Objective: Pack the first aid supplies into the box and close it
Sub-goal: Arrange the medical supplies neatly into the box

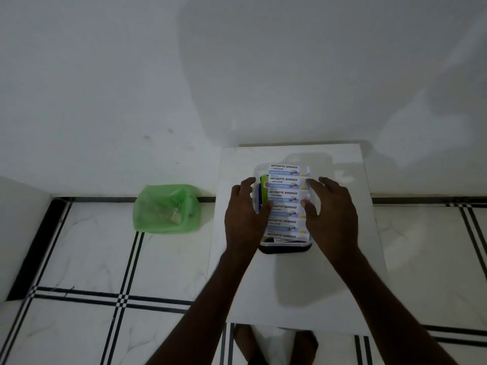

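Note:
A clear plastic box with a dark base (285,248) stands on the small white table (297,285). A strip of antiseptic bandage packets (284,196) lies on top of its contents, with a green packet (263,184) showing at the left. My left hand (243,219) rests against the box's left side, its thumb on the strip. At the right side my right hand (332,214) hovers with spread fingers, fingertips at the strip's edge. Whether a clear lid covers the box I cannot tell.
A green plastic bag (166,209) with small items inside sits on the tiled floor left of the table, against the white wall. My feet show below the table's front edge.

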`<state>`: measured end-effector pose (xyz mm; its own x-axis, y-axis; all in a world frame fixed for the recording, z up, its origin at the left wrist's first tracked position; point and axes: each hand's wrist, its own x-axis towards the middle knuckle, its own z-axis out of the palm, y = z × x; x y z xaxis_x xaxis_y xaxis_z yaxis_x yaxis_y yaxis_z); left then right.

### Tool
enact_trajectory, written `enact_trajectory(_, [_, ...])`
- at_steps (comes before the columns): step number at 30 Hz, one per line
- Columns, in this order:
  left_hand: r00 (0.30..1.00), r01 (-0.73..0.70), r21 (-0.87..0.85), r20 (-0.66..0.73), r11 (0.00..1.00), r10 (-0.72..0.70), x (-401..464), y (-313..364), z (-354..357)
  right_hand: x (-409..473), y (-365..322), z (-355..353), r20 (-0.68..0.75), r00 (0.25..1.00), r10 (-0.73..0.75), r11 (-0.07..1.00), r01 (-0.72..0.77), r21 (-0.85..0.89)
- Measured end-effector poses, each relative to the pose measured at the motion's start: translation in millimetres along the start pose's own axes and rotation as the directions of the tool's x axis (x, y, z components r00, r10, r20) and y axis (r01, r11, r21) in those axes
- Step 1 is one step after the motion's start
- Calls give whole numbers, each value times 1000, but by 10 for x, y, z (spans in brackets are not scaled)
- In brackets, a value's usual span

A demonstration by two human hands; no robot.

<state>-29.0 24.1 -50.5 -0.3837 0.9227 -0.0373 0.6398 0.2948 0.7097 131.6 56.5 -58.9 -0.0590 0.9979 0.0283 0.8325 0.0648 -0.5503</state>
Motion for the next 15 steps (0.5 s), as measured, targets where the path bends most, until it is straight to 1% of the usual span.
enact_trajectory(2, [1000,28,-43,-5,999,-28,1,12,-16,37,10,45,44,999,-28,1000,28,13])
enact_trajectory(3, [997,74,-64,2,995,-74,12,11,-37,51,11,59,27,999,-42,997,40,61])
enact_trajectory(4, [992,126,-74,27,989,-124,28,-12,-45,55,14,63,-27,999,-42,991,45,130])
enact_trajectory(5, [984,169,-54,67,984,-166,45,-28,-59,51,30,61,-106,994,-12,979,33,201])
enact_trajectory(6, [979,178,-26,108,984,-174,68,-63,-67,48,81,76,-174,983,57,967,-11,256])
enact_trajectory(7, [976,171,-2,137,985,-169,89,-89,-84,46,153,89,-205,967,151,954,-87,287])
enact_trajectory(8, [976,157,5,153,988,-156,119,-136,-88,56,255,122,-182,951,252,939,-194,285])
enact_trajectory(9, [976,152,6,160,988,-151,141,-165,-100,75,364,167,-104,932,346,915,-311,256])
enact_trajectory(10, [975,148,0,165,989,-146,157,-192,-103,91,453,206,4,909,416,887,-407,217])
enact_trajectory(11, [976,149,-11,164,989,-145,158,-207,-120,98,517,244,114,889,444,871,-458,181])
enact_trajectory(12, [976,156,-31,160,987,-150,152,-203,-152,98,551,285,188,885,427,877,-456,155])
enact_trajectory(13, [976,166,-62,153,984,-154,141,-189,-199,91,556,322,225,895,386,900,-419,122])
enact_trajectory(15, [971,208,-147,153,967,-186,133,-175,-301,80,493,396,247,925,290,953,-303,17])
